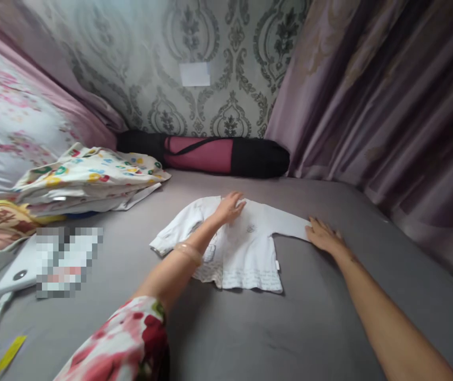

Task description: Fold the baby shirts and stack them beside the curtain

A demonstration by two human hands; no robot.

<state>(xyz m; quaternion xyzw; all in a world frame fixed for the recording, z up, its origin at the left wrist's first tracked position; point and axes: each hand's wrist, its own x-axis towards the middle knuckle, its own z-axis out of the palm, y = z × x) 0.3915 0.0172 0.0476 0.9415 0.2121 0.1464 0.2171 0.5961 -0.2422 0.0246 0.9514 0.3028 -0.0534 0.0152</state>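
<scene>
Broadly, grey sheet surrounds the white shirt.

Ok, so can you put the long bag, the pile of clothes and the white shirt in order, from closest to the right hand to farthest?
From the right hand:
1. White shirt: touching the hand, stretching off to its left.
2. Long bag: behind the shirt, along the wall.
3. Pile of clothes: farthest, over on the left.
</scene>
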